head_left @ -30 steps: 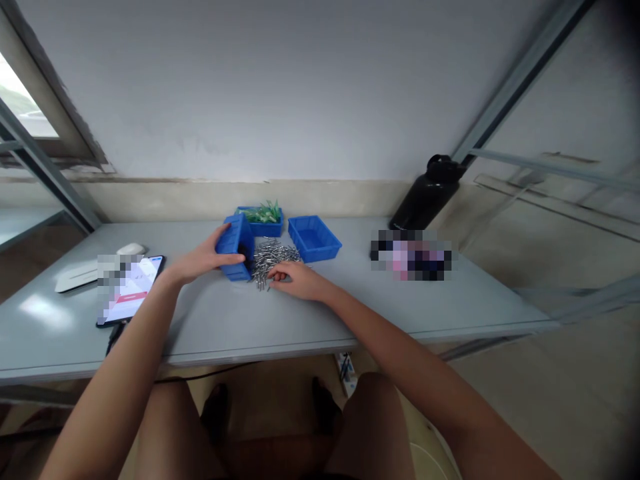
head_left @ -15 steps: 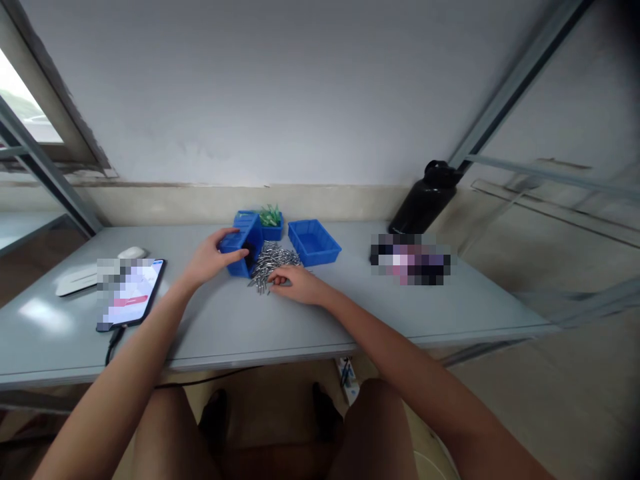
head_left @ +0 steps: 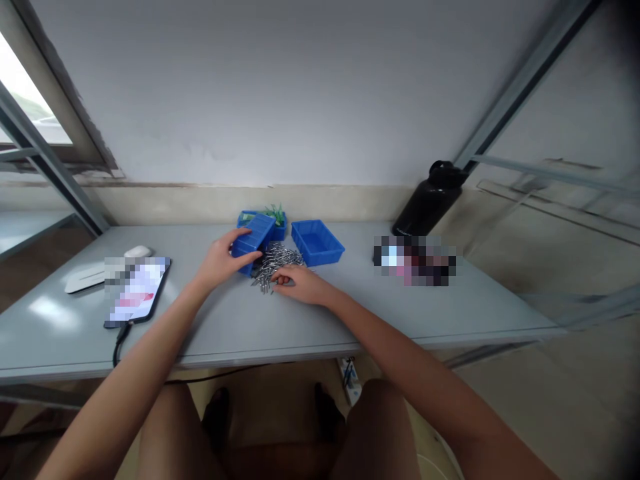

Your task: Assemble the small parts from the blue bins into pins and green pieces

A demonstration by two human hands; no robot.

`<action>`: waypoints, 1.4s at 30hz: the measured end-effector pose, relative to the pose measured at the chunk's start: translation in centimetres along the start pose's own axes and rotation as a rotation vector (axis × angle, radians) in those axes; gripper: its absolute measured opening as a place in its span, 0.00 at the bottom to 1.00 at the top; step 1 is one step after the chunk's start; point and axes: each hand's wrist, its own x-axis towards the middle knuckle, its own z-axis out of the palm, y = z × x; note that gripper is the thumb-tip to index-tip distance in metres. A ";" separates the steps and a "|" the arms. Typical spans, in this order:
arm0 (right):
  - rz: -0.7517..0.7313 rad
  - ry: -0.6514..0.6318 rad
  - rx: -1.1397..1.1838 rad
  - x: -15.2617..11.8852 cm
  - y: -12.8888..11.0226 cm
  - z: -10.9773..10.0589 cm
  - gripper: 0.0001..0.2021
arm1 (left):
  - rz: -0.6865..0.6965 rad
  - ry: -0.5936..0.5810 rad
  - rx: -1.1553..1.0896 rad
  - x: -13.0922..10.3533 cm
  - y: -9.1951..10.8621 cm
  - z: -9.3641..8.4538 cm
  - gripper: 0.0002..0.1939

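Note:
My left hand point(head_left: 220, 263) grips a small blue plastic bin point(head_left: 255, 235) by its side, thumb at the lower edge. The bin is tipped over to the right, its mouth facing down toward a heap of thin silvery metal pieces point(head_left: 283, 256) that look like screws or nails. At the heap's near edge, my right hand point(head_left: 303, 285) rests with curled fingers pressed together; whatever they may hold is too small to make out. Just right of the heap stands another blue bin point(head_left: 317, 243), upright, with nothing visible inside.
Behind the tipped bin, a blue bin point(head_left: 281, 231) holds green plant-like pieces point(head_left: 275, 213). A black bottle point(head_left: 427, 203) and a blurred phone-like object point(head_left: 415, 261) are at the right. At the left lie a phone point(head_left: 137, 293) with a cable and a white earbud case point(head_left: 138, 252).
My left hand has tipped the bin further over to the right, its bottom now turned more upward. The right hand keeps its place at the heap. The whole view has shifted slightly.

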 end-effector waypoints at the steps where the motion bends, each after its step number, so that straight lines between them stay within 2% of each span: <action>1: 0.000 -0.001 0.001 0.0 0.0 0.0 0.08 | 0.020 -0.008 0.007 0.0 0.0 0.1 0.29; 10: -0.008 -0.004 0.003 0.1 0.1 0.1 0.08 | 0.112 -0.019 0.069 -0.2 -0.2 0.5 0.36; 18: -0.015 0.009 0.005 0.1 0.4 0.3 0.08 | 0.172 -0.011 0.099 -0.5 0.3 0.6 0.35; 33: 0.013 0.000 -0.002 0.1 0.0 0.2 0.10 | 0.248 0.082 0.126 -1.0 1.2 0.8 0.33; 42: -0.037 0.029 -0.028 0.1 0.4 0.5 0.08 | 0.364 0.216 0.128 -0.9 1.0 0.5 0.33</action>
